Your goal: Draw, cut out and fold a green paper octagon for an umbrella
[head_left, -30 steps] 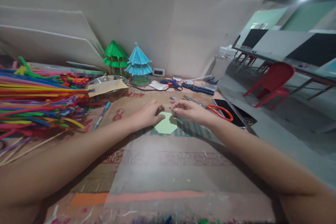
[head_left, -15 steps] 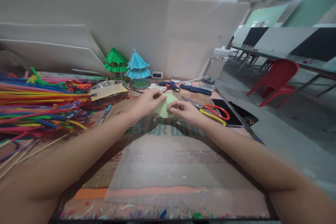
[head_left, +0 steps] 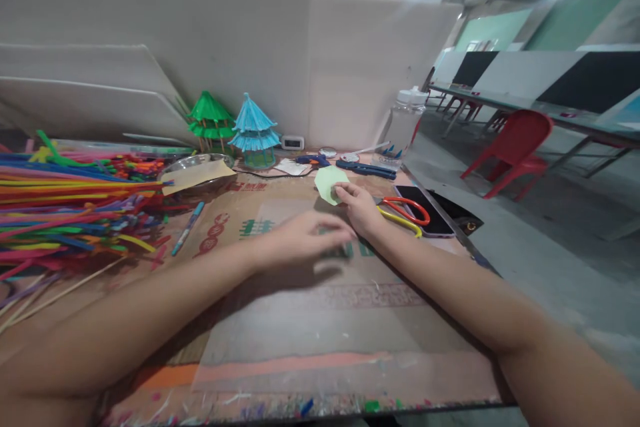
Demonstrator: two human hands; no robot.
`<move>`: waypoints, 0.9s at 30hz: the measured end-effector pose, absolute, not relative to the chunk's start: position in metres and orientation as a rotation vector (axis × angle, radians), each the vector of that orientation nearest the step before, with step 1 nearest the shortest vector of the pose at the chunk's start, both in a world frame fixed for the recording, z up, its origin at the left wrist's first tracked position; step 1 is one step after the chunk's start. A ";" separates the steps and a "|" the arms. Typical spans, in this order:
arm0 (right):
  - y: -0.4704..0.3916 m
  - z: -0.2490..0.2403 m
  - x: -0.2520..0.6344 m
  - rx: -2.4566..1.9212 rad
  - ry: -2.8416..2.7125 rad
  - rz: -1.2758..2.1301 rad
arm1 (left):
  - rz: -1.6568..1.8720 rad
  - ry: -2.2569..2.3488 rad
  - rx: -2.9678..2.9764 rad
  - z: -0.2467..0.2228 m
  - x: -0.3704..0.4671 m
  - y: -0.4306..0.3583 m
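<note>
A light green octagon-like piece of paper (head_left: pixel 326 183) is pinched at its lower right edge by my right hand (head_left: pixel 361 210), thumb and fingers closed on it. My left hand (head_left: pixel 310 240) hovers lower and to the left over the table covering, fingers stretched out and slightly blurred, holding nothing. Just right of my right hand lie scissors (head_left: pixel 407 211) with red and yellow handles, their blades mostly hidden behind the hand. Under both hands spreads a clear plastic sheet (head_left: pixel 300 327) on printed cardboard (head_left: pixel 210 213).
Bundles of colourful pipe cleaners (head_left: pixel 80 207) fill the left side, near a blue pen (head_left: pixel 188 228). Behind stand a green model pavilion (head_left: pixel 210 121), a blue one (head_left: pixel 255 133), a glue gun (head_left: pixel 313 160), a dark blue stapler-like tool (head_left: pixel 367 169) and a bottle (head_left: pixel 406 121). A phone (head_left: pixel 425 211) lies right.
My left hand has let go of the green paper and moved down toward me. My right hand keeps the paper, now tilted up and more fully visible. The view has shifted slightly right.
</note>
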State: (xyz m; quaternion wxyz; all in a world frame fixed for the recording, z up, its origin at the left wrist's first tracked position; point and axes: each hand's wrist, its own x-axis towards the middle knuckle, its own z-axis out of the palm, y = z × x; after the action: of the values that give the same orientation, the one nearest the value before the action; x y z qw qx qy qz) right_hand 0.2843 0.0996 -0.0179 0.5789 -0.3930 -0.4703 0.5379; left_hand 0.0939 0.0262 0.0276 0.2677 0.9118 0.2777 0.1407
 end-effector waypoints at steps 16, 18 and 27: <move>0.058 -0.004 0.263 -0.987 -1.305 1.542 | 0.936 1.277 2.034 0.036 0.038 0.066; 0.049 -0.001 0.257 -0.997 -1.345 1.602 | 0.884 1.282 1.965 0.021 0.030 0.071; 0.067 0.017 0.280 -1.216 -1.676 1.271 | 0.639 1.093 2.022 0.002 0.026 0.062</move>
State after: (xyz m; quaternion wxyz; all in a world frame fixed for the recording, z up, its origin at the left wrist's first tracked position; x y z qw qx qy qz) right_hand 0.2801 0.0666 0.0171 0.3485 -0.4692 -0.6465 0.4903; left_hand 0.0264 0.0622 0.0023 0.3690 0.7878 0.4258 0.2489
